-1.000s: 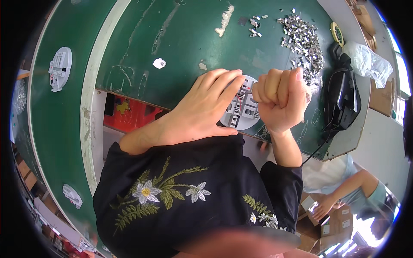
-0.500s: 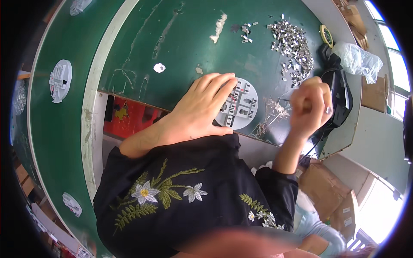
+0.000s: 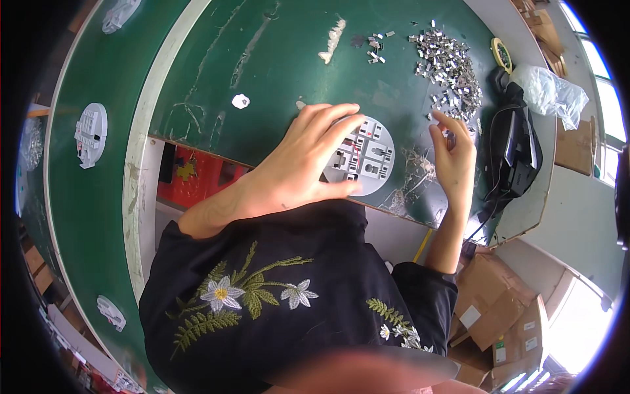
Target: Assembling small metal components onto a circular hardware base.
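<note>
My left hand (image 3: 308,154) holds a round light-grey plastic base (image 3: 377,154) against the green table near its front edge. Its fingers lie over the left and far rim, and the thumb is at the near rim. Moulded slots, small metal parts and a bit of red show on the base. Over to the right, my right hand (image 3: 457,154) is beside the near end of a pile of small shiny metal clips (image 3: 449,65). Its thumb and index fingertips are apart, with nothing visible between them. A small shiny spot shows among its curled fingers; I cannot tell what it is.
Several similar grey bases (image 3: 92,134) lie on a green strip at the left, past a pale rail (image 3: 146,131). A black bag-like object (image 3: 518,148), a clear plastic bag (image 3: 548,95) and a tape roll (image 3: 501,56) sit at the right. Cardboard boxes (image 3: 489,302) stand below.
My right hand has moved left toward the metal clips, its closed fingers coming apart. My left hand stays on the base. The person at the lower right is out of sight.
</note>
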`<state>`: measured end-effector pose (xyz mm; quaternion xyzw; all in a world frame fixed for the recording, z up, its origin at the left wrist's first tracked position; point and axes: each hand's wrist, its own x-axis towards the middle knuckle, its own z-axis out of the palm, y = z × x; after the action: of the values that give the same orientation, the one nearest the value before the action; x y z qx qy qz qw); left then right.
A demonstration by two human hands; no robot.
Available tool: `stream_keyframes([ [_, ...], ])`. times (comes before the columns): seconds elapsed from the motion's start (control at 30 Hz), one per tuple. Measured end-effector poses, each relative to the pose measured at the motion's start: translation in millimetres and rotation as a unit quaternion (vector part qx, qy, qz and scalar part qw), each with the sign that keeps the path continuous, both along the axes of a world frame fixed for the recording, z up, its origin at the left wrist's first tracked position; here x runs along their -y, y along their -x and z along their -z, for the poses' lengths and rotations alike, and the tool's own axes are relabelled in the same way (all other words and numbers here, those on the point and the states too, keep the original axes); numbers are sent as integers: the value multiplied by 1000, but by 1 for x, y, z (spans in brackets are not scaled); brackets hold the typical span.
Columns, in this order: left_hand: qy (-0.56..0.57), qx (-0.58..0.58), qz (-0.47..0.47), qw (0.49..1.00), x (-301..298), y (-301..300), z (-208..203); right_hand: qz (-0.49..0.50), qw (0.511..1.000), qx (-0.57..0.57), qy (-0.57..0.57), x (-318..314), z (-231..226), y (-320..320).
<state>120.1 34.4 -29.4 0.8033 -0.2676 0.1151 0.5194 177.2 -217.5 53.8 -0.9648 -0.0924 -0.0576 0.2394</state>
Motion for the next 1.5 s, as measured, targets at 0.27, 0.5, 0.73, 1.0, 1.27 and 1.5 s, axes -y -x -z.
stream_keyframes([
  [0.27, 62, 31, -30, 997, 8, -7, -1, -99, 983, -80, -133, -40, -14, 41],
  [0.5, 74, 28, -49, 996, 11, -10, -4, -200, 970, 122, -64, -49, 10, 57],
  [0.73, 69, 32, -53, 996, 12, -11, -4, -269, 927, 259, 3, -51, 23, 55],
  [1.0, 72, 35, -50, 996, 12, -11, -3, -285, 916, 278, 40, -52, 25, 53],
  [1.27, 71, 38, -52, 995, 12, -11, -3, -309, 900, 303, 46, -50, 28, 53],
  [1.5, 71, 46, -52, 995, 11, -11, -2, -325, 892, 309, 55, -48, 29, 52],
])
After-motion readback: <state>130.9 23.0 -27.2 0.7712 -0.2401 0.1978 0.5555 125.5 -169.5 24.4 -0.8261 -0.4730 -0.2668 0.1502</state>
